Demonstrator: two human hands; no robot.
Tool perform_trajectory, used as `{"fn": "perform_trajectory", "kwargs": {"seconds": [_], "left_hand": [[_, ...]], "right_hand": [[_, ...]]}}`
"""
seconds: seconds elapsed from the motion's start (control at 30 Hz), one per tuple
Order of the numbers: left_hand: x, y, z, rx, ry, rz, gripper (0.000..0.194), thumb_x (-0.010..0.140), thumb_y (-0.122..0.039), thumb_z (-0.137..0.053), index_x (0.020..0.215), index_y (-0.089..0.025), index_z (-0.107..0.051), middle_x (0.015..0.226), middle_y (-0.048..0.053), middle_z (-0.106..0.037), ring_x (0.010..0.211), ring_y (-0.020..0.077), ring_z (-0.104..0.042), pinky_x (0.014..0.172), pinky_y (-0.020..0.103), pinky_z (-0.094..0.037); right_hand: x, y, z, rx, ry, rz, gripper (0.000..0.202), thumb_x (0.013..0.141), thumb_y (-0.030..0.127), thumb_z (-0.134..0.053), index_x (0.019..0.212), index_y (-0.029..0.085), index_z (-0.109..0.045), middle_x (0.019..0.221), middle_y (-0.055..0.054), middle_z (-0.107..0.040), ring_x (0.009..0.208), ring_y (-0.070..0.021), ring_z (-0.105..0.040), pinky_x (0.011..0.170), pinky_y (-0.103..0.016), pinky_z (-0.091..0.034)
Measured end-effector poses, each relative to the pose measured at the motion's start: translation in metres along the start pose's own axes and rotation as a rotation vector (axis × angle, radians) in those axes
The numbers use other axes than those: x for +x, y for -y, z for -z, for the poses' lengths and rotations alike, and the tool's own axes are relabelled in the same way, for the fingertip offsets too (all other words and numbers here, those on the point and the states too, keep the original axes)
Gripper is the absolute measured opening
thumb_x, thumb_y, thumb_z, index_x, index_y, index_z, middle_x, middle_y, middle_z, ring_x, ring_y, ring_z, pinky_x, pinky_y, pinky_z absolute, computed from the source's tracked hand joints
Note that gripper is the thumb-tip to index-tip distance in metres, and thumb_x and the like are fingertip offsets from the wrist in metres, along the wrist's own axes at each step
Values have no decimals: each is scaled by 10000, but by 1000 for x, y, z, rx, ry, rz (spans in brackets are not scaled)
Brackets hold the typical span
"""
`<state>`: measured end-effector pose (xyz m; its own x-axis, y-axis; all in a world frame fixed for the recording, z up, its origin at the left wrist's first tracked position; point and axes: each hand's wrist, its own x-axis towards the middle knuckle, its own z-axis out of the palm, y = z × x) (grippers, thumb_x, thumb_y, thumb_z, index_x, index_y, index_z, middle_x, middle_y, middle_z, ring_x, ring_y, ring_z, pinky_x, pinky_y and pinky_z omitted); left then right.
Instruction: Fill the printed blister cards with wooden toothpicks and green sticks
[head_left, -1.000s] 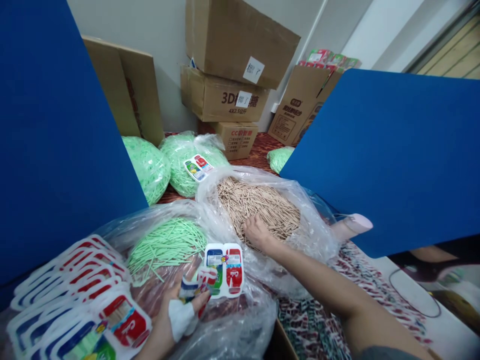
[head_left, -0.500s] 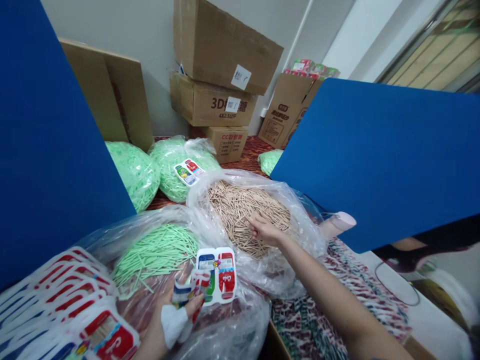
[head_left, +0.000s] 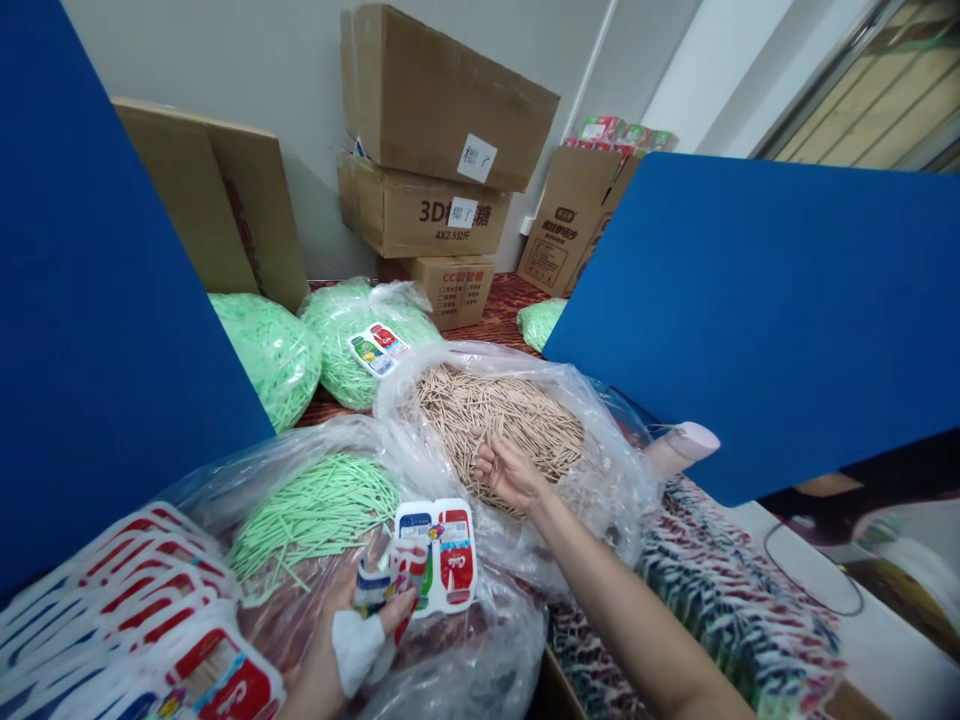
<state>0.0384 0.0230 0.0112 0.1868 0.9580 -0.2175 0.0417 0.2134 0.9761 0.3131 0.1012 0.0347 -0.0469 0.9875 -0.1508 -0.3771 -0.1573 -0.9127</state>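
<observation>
Left hand: grip closed on printed packs. Right hand half-curled over brown sticks; hold unclear. Overlapping packets lower left, seemingly filled; loose green sticks plentiful.

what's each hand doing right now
left hand: closed, holding a printed package
right hand: fingers curled over the brown sticks; can't tell if it holds any
</observation>
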Motion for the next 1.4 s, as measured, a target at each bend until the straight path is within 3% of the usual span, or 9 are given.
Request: {"fn": "perform_trajectory", "kwargs": {"seconds": [0.2, 0.43, 0.63, 0.8, 0.9, 1.0, 1.17, 1.27, 1.4], "left_hand": [[0, 11, 7, 34, 6, 14, 462, 654, -390, -769, 1020, -123, -675, 893, 92, -770, 790, 256, -712, 737, 312, -573], [-3, -19, -4, -41, -18, -17, 261, 654, -323, -765, 809, -129, -687, 766, 75, -756, 683, 232, -685, 646, 320, -568], [-1, -25, 3, 68, -21, -214, 116, 723, -191, -705, 695, -171, -593, 596, -25, -595, 563, 138, -538, 566, 242, -472], [-1, -18, 9, 213, -82, -335, 126, 756, -176, -658, 684, -186, -555, 612, -40, -521, 618, 143, -519, 608, 242, -450], [-1, -17, 10, 256, -89, -356, 126, 785, -202, -635, 702, -189, -541, 607, -44, -501, 599, 136, -495, 591, 236, -437], [-2, -20, 14, 318, -108, -394, 144, 801, -199, -624, 701, -187, -522, 631, -44, -499, 589, 123, -472, 589, 227, -420], [-3, -25, 21, 397, -115, -479, 67, 823, -211, -617, 780, -180, -576, 739, -4, -606, 681, 152, -556, 644, 249, -429], [-5, -28, 25, 439, -119, -498, 40, 822, -214, -623, 831, -184, -599, 786, 10, -644, 712, 167, -591, 663, 262, -439], [-11, -32, 29, 517, -89, -526, 36, 809, -209, -602, 814, -174, -598, 760, 26, -635, 689, 184, -584, 628, 274, -439]], "right_hand": [[2, 2, -21, 95, -57, -18, 346, 726, 477, -716, 816, 203, -524, 773, 20, -541, 692, -110, -544, 647, -256, -474], [-19, 7, -63, 127, -7, -18, 395, 722, 472, -730, 960, 228, -531, 640, 78, -455, 542, -80, -476, 613, -264, -468], [-40, 4, -120, 78, 52, 268, 211, 902, 438, -533, 934, 231, -502, 681, 45, -492, 703, -129, -553, 765, -329, -450], [-46, -5, -148, -156, 40, 494, 193, 969, 417, -387, 928, 241, -453, 702, 34, -478, 790, -146, -552, 860, -362, -428], [-49, -12, -155, -325, 45, 549, 202, 978, 397, -352, 908, 236, -451, 733, 11, -513, 898, -169, -553, 923, -388, -414], [-53, -21, -153, -479, 70, 531, 213, 983, 381, -328, 968, 231, -480, 998, -53, -588, 1141, -191, -491, 1023, -419, -356], [-56, -23, -137, -673, 167, 515, 395, 958, 466, -352, 1270, 231, -413, 1404, -105, -403, 1329, -231, -354, 1087, -437, -301], [-54, -11, -132, -735, 181, 582, 522, 955, 523, -299, 1381, 223, -294, 1405, -129, -410, 1307, -232, -392, 1058, -428, -340], [-50, -7, -140, -1114, 348, 796, 550, 851, 663, -421, 1109, 200, -570, 1018, -90, -657, 991, -236, -590, 1055, -484, -276]]}}
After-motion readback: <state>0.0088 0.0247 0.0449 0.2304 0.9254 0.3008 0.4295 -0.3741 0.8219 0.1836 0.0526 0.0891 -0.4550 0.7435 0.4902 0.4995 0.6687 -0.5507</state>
